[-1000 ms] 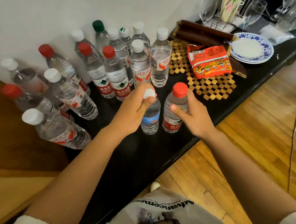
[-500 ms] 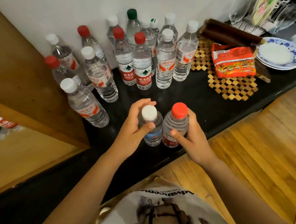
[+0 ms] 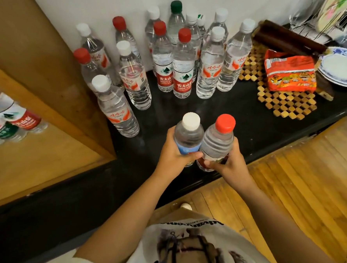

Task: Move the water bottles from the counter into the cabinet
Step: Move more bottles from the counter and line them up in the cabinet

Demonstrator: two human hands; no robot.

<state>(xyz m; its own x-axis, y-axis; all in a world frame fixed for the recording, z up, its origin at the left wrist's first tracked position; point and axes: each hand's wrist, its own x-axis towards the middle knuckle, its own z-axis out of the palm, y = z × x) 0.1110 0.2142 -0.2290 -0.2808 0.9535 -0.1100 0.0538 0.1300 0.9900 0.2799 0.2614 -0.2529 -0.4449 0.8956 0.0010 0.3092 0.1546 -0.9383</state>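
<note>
The clear plastic bottles lying in the wooden cabinet (image 3: 9, 123) are blurred and cut by the left edge (their count is unclear); the blue-rimmed white plate (image 3: 339, 68) runs off the right.

Two clear plastic bottles, the white-capped blue-labelled bottle (image 3: 187, 138) and the red-capped bottle (image 3: 218, 142), touch side by side, upright, near the black counter (image 3: 238, 115) front edge; the cluster of clear bottles (image 3: 182, 63) stands behind, against its back.
</note>
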